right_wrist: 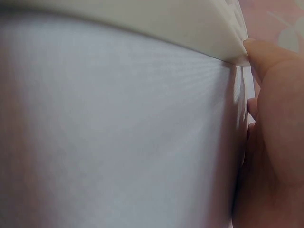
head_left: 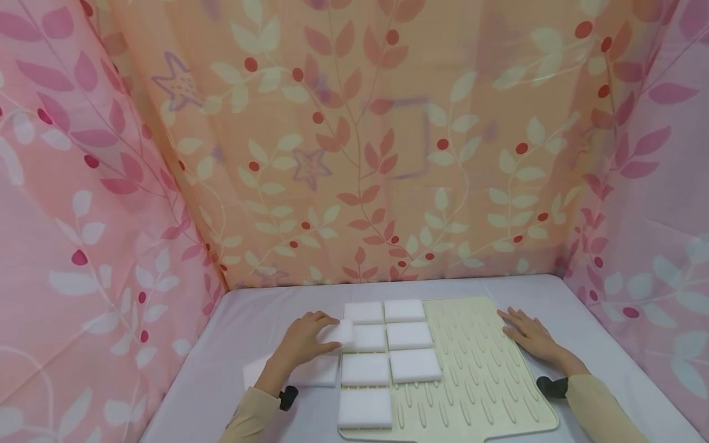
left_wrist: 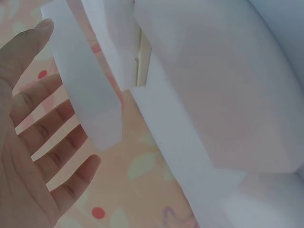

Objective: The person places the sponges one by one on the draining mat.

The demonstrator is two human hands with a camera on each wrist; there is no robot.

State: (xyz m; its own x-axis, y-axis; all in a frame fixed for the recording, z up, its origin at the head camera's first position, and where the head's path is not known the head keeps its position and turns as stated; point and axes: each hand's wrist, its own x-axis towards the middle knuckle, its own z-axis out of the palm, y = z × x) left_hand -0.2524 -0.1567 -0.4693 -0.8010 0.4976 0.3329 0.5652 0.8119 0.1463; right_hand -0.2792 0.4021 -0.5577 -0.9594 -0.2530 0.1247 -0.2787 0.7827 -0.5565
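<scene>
My left hand point(head_left: 307, 338) pinches a white sponge block point(head_left: 346, 333) between thumb and fingers, over the left edge of a cream ridged drying mat point(head_left: 471, 369). In the left wrist view the held sponge point(left_wrist: 88, 80) stands tilted against the fingers, its narrow side showing. Several like white sponges point(head_left: 364, 407) lie flat on the mat in two columns on its left half; the held one overlaps the left column in the head view. My right hand point(head_left: 532, 338) rests at the mat's right edge, fingers extended; in the right wrist view its thumb point(right_wrist: 266, 54) touches the rim.
More white sponges point(head_left: 318, 374) lie on the white-covered table point(head_left: 221, 344) left of the mat, partly hidden by the left forearm. Leaf-patterned curtains point(head_left: 354, 154) enclose the table at the back and both sides. A black wrist strap piece point(head_left: 552, 387) sits by the right wrist.
</scene>
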